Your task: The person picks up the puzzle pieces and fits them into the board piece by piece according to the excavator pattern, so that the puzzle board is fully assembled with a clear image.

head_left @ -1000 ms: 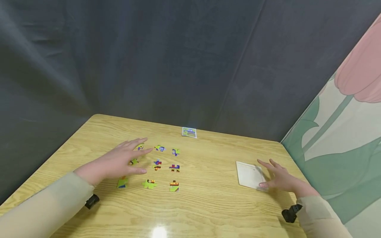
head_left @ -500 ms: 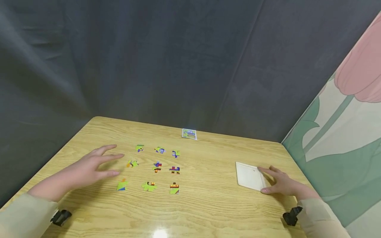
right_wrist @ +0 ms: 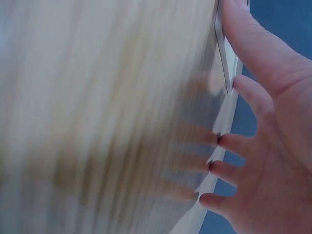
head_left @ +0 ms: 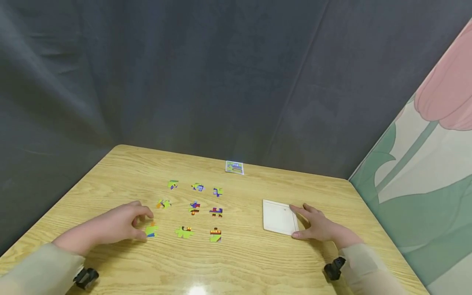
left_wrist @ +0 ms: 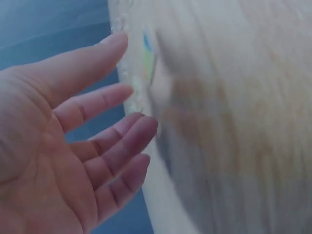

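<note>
My right hand (head_left: 318, 224) spans the right edge of a flat white square tray (head_left: 279, 218), thumb at its near right corner and index finger at the far one. In the right wrist view, thumb and index finger (right_wrist: 248, 92) meet the tray's edge while the other fingers touch the table. My left hand (head_left: 114, 225) hovers with bent, parted fingers just left of a green, blue and orange jigsaw piece (head_left: 151, 231). The left wrist view shows that piece (left_wrist: 149, 61) beyond the fingertips, with nothing between thumb and fingers.
Several other jigsaw pieces lie in loose rows, among them a green one (head_left: 184, 232) and a striped one (head_left: 216, 212). A small picture card (head_left: 234, 167) lies at the back edge of the wooden table (head_left: 243, 266). A dark curtain (head_left: 206, 82) hangs behind.
My right hand has come onto the tray's right edge and slid the tray left. My left hand first drew back left from over the pieces, then moved down to the near-left piece, fingers bending.
</note>
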A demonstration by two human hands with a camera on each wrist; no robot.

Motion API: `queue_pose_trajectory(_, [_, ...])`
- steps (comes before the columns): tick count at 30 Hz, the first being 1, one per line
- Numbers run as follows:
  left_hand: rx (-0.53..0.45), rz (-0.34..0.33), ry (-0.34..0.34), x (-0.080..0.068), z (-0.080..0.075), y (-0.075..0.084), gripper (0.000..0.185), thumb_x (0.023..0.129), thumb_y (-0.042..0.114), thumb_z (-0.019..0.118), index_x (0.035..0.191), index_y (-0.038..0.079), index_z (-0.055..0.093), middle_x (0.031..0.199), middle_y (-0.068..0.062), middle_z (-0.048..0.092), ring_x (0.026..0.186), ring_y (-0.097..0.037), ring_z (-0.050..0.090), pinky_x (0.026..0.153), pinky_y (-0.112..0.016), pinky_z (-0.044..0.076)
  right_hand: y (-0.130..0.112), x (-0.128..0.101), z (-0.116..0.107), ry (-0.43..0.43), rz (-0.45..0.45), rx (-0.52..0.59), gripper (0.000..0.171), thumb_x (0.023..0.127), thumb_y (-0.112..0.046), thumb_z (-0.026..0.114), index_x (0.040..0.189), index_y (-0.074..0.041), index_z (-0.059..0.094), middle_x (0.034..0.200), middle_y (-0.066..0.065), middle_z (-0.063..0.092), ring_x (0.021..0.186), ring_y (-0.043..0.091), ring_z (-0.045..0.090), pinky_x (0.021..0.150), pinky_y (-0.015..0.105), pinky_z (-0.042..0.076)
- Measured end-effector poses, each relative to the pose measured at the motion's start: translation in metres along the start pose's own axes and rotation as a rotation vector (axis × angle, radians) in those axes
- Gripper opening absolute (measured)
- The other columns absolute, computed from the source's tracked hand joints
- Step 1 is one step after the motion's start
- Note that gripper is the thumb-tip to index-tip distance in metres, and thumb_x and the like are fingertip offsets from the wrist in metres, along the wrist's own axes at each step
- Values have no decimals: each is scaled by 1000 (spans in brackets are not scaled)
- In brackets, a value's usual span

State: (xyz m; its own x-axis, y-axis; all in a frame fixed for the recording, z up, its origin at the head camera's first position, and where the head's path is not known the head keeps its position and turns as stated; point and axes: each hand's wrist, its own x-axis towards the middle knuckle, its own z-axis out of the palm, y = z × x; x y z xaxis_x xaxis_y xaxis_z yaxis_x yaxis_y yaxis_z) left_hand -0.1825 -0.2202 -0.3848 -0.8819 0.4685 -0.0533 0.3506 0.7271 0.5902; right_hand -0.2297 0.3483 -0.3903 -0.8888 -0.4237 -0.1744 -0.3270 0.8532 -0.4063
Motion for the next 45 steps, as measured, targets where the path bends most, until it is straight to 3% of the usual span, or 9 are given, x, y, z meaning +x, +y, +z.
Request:
queue_pose_trajectory(6, [84, -29, 33, 9, 12, 0, 42, 74, 32, 87, 102, 14, 63, 93, 0, 49, 79, -15, 47, 71, -37, 44, -29, 14, 9, -28, 25, 9, 95, 79, -48, 78, 154, -13, 32, 153, 37, 16, 135, 63, 14, 95, 78, 22])
queue_pose_trajectory(11, [71, -55, 40, 13, 16, 2, 39, 74, 24, 87, 99, 13, 60, 91, -2, 46, 78, -17, 45, 69, -38, 42, -47, 19, 14, -37, 34, 14, 97, 77, -49, 79, 154, -14, 33, 154, 36, 16, 135, 63, 14, 94, 78, 23])
queue_pose_trajectory(16, [31, -65, 42, 14, 17, 3, 39, 73, 17, 88, 94, 12, 56, 90, -2, 45, 78, -19, 43, 67, -35, 40, -55, 21, 17, -31, 85, -21, 99, 75, -53, 78, 155, -17, 33, 156, 32, 18, 137, 59, 16, 96, 75, 26])
queue_pose_trajectory(24, [-170, 0, 32, 22, 21, -2, 33, 78, 1, 81, 93, 9, 52, 78, -3, 50, 71, -19, 47, 60, -29, 40, -54, 21, 19, -31, 108, -38, 101, 76, -54, 77, 156, -16, 30, 157, 30, 15, 139, 56, 14, 98, 74, 24])
queue_pose_trajectory(31, [-214, 57, -9, 25, 16, 0, 19, 88, 3, 72, 105, 8, 68, 81, -1, 55, 70, -17, 49, 59, -29, 43, -56, 22, 19, -32, 108, -50, 100, 77, -54, 76, 156, -15, 29, 157, 30, 16, 139, 56, 14, 99, 74, 24])
queue_pose_trajectory(34, [-225, 84, -50, 33, 10, 10, 10, 95, 9, 66, 103, 8, 72, 72, 0, 55, 61, -14, 47, 55, -29, 42, -57, 22, 18, -34, 109, -58, 100, 77, -54, 76, 156, -15, 29, 157, 29, 15, 139, 57, 14, 99, 74, 24])
queue_pose_trajectory(37, [-198, 115, -61, 47, 6, 27, 11, 96, 13, 64, 100, 9, 74, 74, 2, 57, 61, -13, 48, 56, -29, 44, -58, 22, 17, -38, 114, -64, 100, 77, -54, 76, 156, -15, 28, 157, 30, 15, 139, 57, 14, 99, 74, 24])
queue_pose_trajectory(41, [-149, 166, -68, 75, 7, 57, 8, 93, 8, 68, 96, 7, 75, 85, 2, 63, 71, -14, 52, 63, -32, 47, -58, 23, 18, -46, 107, -61, 100, 78, -54, 75, 157, -15, 27, 157, 30, 14, 139, 56, 14, 99, 73, 24])
queue_pose_trajectory(45, [-196, 202, -88, 109, 17, 87, 3, 91, 3, 70, 91, 6, 71, 78, 0, 63, 68, -15, 54, 62, -32, 47, -58, 25, 17, -41, 100, -62, 101, 78, -55, 75, 157, -15, 27, 157, 31, 14, 139, 57, 13, 99, 75, 22])
